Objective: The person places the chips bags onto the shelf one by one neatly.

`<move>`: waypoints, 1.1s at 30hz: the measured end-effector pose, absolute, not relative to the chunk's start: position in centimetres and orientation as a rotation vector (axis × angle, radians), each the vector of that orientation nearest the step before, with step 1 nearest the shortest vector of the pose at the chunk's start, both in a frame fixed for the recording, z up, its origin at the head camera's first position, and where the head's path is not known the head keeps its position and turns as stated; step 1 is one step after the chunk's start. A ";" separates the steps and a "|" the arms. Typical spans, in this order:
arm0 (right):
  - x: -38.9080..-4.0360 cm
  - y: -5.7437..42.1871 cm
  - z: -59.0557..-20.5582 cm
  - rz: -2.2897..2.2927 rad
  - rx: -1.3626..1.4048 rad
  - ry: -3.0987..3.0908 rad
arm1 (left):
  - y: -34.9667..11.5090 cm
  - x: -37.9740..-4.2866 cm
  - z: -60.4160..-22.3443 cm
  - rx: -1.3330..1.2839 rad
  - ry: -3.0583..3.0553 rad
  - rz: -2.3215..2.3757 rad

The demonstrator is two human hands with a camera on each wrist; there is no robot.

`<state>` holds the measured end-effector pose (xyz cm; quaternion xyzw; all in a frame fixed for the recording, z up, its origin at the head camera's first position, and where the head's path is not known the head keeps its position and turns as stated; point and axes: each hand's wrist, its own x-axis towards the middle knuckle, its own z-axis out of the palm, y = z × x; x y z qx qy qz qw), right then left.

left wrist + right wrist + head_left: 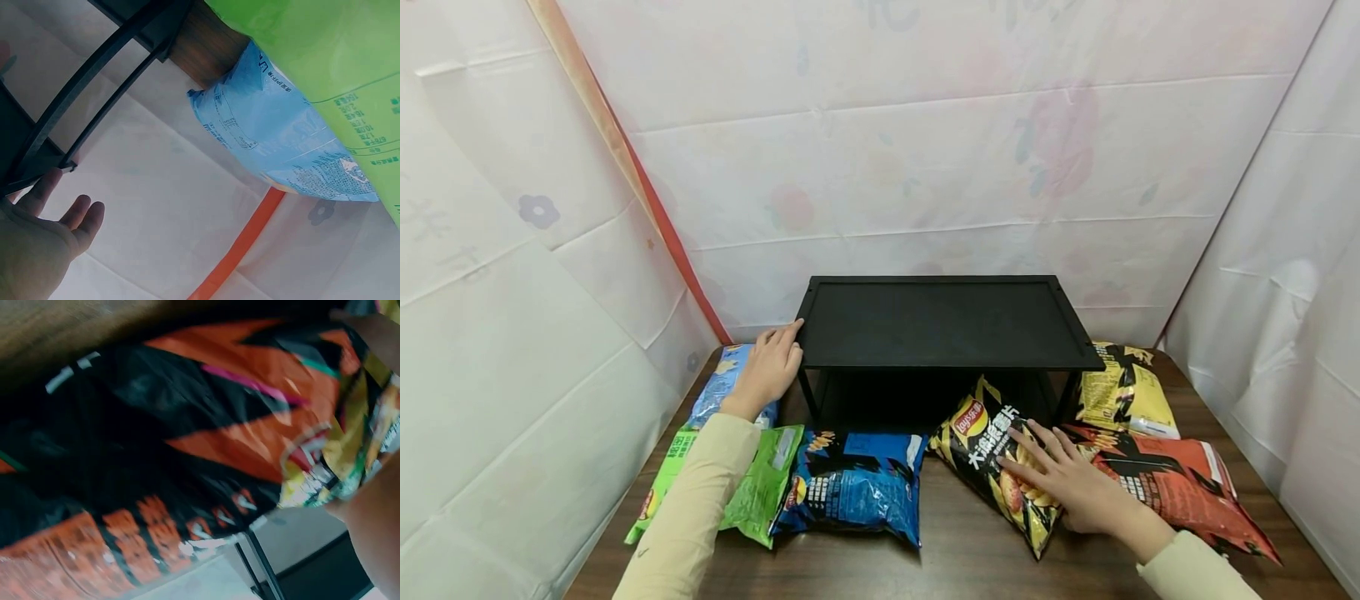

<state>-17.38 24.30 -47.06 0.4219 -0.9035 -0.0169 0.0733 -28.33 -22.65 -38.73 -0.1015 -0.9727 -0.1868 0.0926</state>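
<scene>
A low black shelf (936, 325) stands at the back of the table. My left hand (772, 367) touches its left top edge; in the left wrist view, some fingers (91, 219) extend free beside the frame. My right hand (1071, 479) lies with spread fingers on a black-and-yellow Lay's chip bag (981, 446), which leans at a slant against the shelf's front opening. Close to that hand is a red-and-black chip bag (1183, 483), which fills much of the right wrist view, blurred. How the right thumb lies is hard to see.
Left of the shelf are a light blue bag (722, 383) and a green chip bag (760, 492), partly behind the left sleeve. A dark blue chip bag (853, 483) lies before the shelf. A yellow bag (1127, 387) sits at the right. White cloth walls (925, 167) surround the table.
</scene>
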 end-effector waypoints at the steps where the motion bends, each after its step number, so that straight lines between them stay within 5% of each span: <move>1: -17.4 24.3 -47.4 -0.074 1.272 -2.690 | -22.6 -28.3 -38.7 -0.301 -2.889 -0.556; 33: -18.0 24.7 -49.3 -0.163 1.332 -2.535 | -22.5 -28.2 -38.8 -0.302 -2.890 -0.578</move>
